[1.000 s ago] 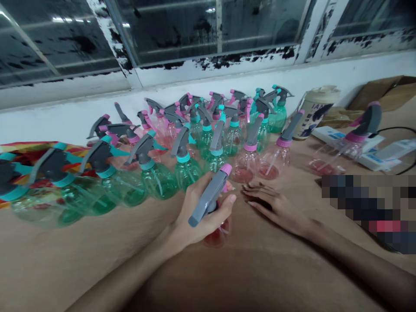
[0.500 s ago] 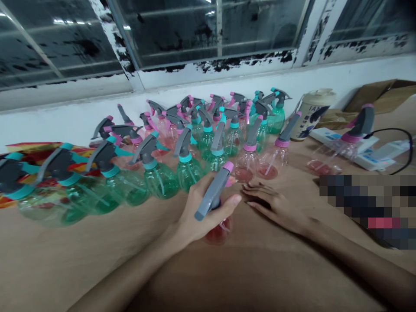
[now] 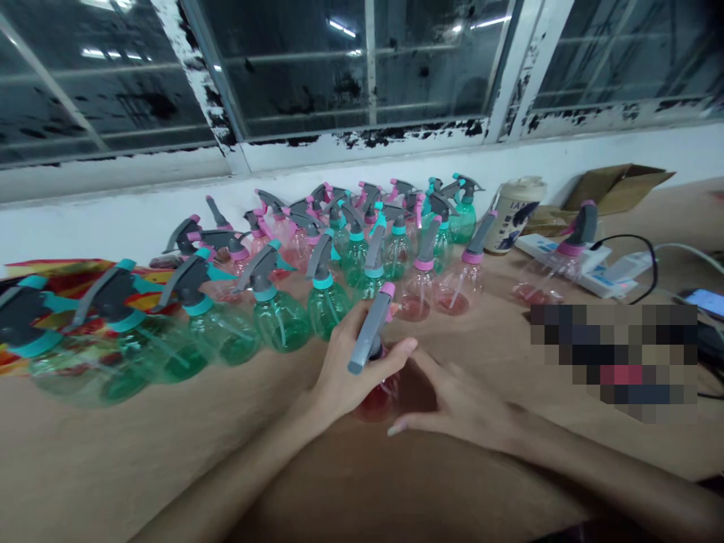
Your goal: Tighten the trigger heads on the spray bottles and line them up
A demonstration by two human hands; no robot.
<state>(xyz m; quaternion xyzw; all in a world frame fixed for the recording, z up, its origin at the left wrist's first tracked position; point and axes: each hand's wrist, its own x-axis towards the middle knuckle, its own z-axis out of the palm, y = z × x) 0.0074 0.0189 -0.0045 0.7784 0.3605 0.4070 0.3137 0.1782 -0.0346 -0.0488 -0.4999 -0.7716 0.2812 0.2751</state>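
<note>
- Red and yellow patterned material [image 3: 62, 275] lies at the far left, behind the nearest green bottles.
- Green spray bottles [image 3: 281, 320] with teal collars and grey triggers stand in a slanting front row on the brown tabletop [image 3: 226, 422].
- Pink and green bottles [image 3: 356, 253] crowd together behind that row, near the white wall [image 3: 73, 222].
- The left hand [image 3: 345, 373] has its fingers and thumb clamped around the upper part of the held pink bottle [image 3: 372, 332], which is in front of the row, its grey trigger slanting over the hand.
- The right hand [image 3: 464, 403] is just beside that bottle, thumb and forefinger spread apart; whether it touches the bottle, I cannot tell.
- Two pink bottles [image 3: 415, 294] stand beyond the hands.
- A pale lidded tumbler [image 3: 513, 219] stands farther back.
- A lone pink bottle [image 3: 546, 279] is before white power strips [image 3: 608, 283] and an open cardboard box [image 3: 614, 188].
- A lit phone [image 3: 706, 302] lies at the right edge.
</note>
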